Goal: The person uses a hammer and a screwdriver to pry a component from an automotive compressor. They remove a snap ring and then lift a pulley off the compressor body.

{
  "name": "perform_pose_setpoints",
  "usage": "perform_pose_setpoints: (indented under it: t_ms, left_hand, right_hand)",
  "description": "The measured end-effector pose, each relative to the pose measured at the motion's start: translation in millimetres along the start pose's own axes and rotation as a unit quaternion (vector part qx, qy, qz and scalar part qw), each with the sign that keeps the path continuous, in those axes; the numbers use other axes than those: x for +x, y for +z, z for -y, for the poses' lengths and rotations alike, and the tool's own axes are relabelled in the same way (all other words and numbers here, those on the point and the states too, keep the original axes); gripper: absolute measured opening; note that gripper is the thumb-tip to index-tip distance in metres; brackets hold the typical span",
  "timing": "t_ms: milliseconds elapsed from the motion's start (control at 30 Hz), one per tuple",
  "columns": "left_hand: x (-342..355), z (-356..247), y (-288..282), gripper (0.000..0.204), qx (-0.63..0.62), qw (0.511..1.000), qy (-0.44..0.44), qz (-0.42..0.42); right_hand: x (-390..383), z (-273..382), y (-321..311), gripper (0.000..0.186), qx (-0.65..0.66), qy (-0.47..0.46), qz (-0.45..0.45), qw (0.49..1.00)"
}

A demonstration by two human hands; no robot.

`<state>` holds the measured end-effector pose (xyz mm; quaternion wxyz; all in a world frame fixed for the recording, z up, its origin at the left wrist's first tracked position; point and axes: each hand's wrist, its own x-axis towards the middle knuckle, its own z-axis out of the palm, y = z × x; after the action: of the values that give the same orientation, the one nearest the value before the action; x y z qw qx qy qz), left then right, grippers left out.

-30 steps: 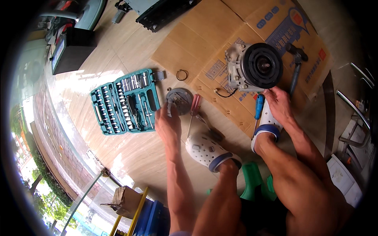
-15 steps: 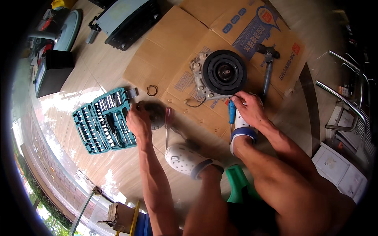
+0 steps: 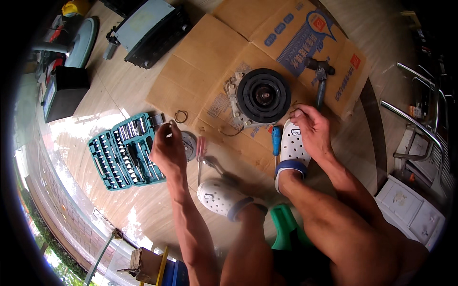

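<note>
A black grooved pulley (image 3: 281,97) on a metal housing (image 3: 234,97) lies on flattened cardboard (image 3: 191,62). To its lower right is my right hand (image 3: 316,131), thumb and fingers pinched together at the pulley's edge; a thin dark bit shows at the fingertips, too small to name. My left hand (image 3: 168,151) is closed, fingers curled, between the green socket set (image 3: 109,159) and a grey metal disc (image 3: 190,147). Whatever it grips is hidden. Just above it a thin metal ring (image 3: 181,116) rests on the cardboard.
A red-handled screwdriver (image 3: 201,148) and a blue-handled screwdriver (image 3: 276,140) lie near my white clogs (image 3: 222,196). A hammer (image 3: 321,78) sits at the right of the cardboard. A black battery-like box (image 3: 69,93), a car-radio-like unit (image 3: 157,35) and chrome chair rails (image 3: 415,121) stand around.
My right hand has moved right, off the pulley's lower edge. My left hand has shifted slightly left and uncovers more of the grey disc. The whole view has shifted a little.
</note>
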<state>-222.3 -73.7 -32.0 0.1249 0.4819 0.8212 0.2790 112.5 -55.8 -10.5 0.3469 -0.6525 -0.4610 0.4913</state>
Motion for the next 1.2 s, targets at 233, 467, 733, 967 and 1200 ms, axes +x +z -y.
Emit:
perform_pose_setpoints:
  t_ms: [233,467,733,967,1200]
  left_hand:
    - [-106,-111,-11,0.017,-0.552,0.753,-0.268,0.238]
    - [-112,-92,0,0.022,-0.644,0.586,-0.354,0.342]
    - [-103,-93,8,0.025,-0.696,0.493,-0.395,0.342]
    - [-95,-93,10,0.029,-0.719,0.493,-0.342,0.351]
    - [-86,-94,6,0.030,-0.738,0.507,-0.299,0.331]
  right_hand:
    - [-28,87,13,0.027,-0.112,-0.232,0.206,0.944]
    - [-31,78,23,0.029,-0.169,-0.281,0.271,0.905]
    - [-32,97,29,0.038,-0.261,-0.297,0.242,0.886]
    - [-22,101,29,0.039,-0.283,-0.365,0.219,0.860]
    - [1,103,21,0.029,-0.286,-0.343,0.137,0.884]
